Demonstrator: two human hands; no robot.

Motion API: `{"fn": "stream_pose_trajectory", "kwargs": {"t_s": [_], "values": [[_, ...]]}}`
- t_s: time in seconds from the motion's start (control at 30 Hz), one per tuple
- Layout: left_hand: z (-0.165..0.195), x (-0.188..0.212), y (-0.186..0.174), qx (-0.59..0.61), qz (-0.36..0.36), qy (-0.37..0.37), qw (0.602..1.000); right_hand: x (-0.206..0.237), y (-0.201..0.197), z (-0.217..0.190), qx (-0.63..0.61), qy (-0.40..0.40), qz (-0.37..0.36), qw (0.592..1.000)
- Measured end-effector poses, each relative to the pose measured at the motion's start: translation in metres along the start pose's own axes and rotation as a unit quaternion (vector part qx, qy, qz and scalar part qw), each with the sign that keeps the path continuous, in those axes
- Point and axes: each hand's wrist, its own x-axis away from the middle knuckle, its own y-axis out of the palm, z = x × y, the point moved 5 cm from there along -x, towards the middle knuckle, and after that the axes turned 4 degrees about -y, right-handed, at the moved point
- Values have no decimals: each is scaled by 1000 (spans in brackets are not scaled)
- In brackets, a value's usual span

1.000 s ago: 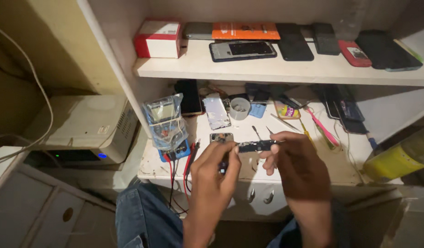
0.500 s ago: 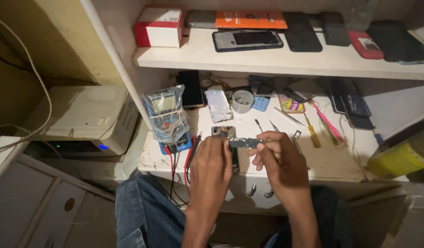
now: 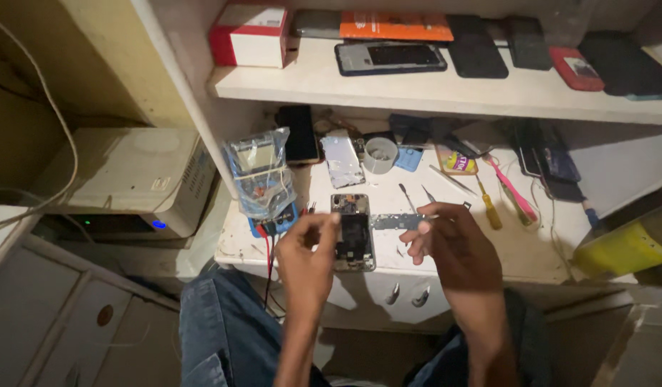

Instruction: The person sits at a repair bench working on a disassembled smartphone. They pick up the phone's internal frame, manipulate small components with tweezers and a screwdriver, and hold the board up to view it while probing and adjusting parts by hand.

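A: Logging hand positions first. Left hand (image 3: pixel 307 259) is raised over the near edge of the work surface (image 3: pixel 531 251), thumb and forefinger close together; whether they pinch something small I cannot tell, as nothing shows between them. Right hand (image 3: pixel 453 247) is clamped on one end of a narrow grey circuit-board strip (image 3: pixel 394 222), fingers closed around it.

B: Where is the opened phone relative to those grips?

A: The opened phone (image 3: pixel 352 231) lies flat on the work surface between the two hands, back cover off, internals facing up. Its long axis runs away from the person, toward the back wall. The strip's long axis runs crosswise to that, left to right, and its free end reaches to just beside the phone's right edge. The left hand is nearer the phone, its fingertips at the left edge; the right hand is a little apart, to the right.

B: Containers?

A: A clear plastic bag (image 3: pixel 261 174) stands left of the phone, holding a meter-like device; red and black leads trail from under it over the desk edge. A small round grey tub (image 3: pixel 380 153) sits behind the phone; its contents are not legible. A yellow bin (image 3: pixel 617 251) shows at far right, inside hidden.

B: Loose tools?

A: A yellow-handled screwdriver (image 3: pixel 490 208) and a pink tool (image 3: pixel 514 193) lie right of the right hand, well clear of the phone. The upper shelf (image 3: pixel 431 89) carries several phones and a red-and-white box (image 3: pixel 251 36).
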Motion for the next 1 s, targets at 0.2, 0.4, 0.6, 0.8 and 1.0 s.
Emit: {"fn": "stream_pose_trajectory", "kwargs": {"t_s": [0.2, 0.4, 0.6, 0.8, 1.0], "values": [[15, 2, 16, 243, -155, 37, 957, 2, 4, -7, 2, -31, -5, 1000], [14, 9, 25, 255, -180, 7, 950, 2, 10, -9, -43, -24, -26, 998], [-5, 5, 30, 192, -137, -54, 970, -4, 10, 4, 35, -12, -38, 999], [-6, 6, 31, 135, -110, -26, 984, -8, 12, 22, 83, -30, -41, 995], [6, 11, 23, -88, -51, 95, 990, -10, 11, 38, 113, 20, -46, 992]]}}
